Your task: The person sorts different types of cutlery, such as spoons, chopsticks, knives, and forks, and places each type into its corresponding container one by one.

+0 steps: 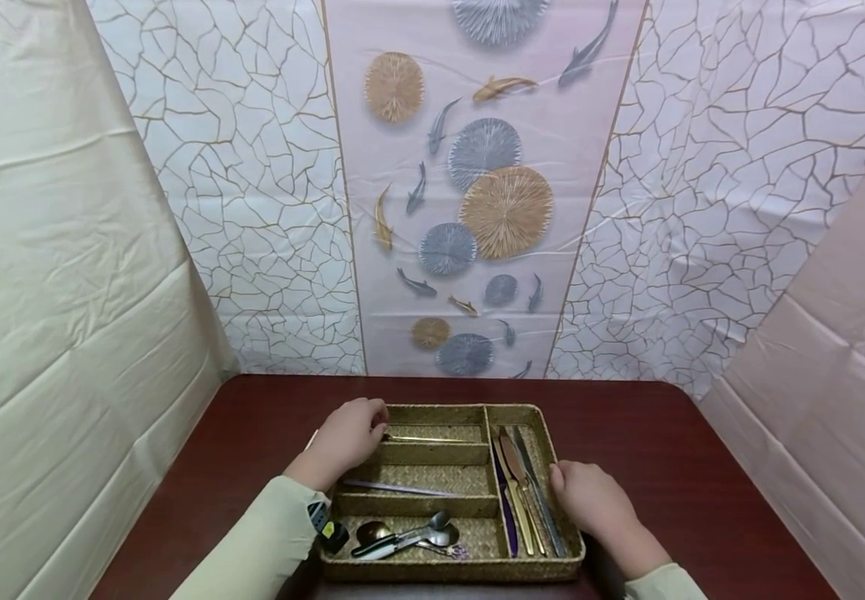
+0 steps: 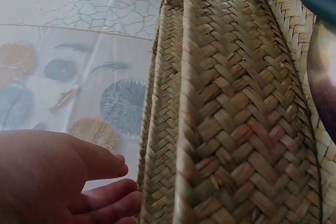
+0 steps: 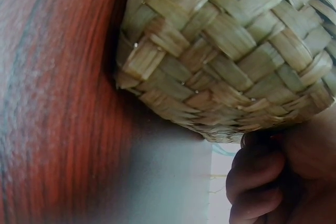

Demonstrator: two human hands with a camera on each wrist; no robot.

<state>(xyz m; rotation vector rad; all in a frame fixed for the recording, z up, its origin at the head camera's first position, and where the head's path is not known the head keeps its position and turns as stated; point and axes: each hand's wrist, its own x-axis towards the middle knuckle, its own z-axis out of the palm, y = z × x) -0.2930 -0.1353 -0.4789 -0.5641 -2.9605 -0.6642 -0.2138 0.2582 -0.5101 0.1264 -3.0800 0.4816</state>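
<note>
A woven cutlery tray [image 1: 432, 571] with several compartments lies on the table. My left hand [image 1: 350, 429] is over its far left corner, beside a thin gold utensil [image 1: 432, 439] in the back compartment. In the left wrist view, thumb and fingers are loosely bent with nothing visible between them. At the tray's right side my right hand [image 1: 597, 500] grips the wall, thumb at the rim, fingers curled outside. A slim silvery utensil [image 1: 402, 487] lies in the middle compartment. Several spoons [image 1: 402, 537] fill the front one, and several knives [image 1: 526, 492] the long right one.
The dark red wooden table [image 1: 672, 467] extends on both sides of the tray. A patterned cloth [image 1: 447, 192] hangs behind it, and plain pale cloths hang at the left [image 1: 65, 292] and right [image 1: 837, 350].
</note>
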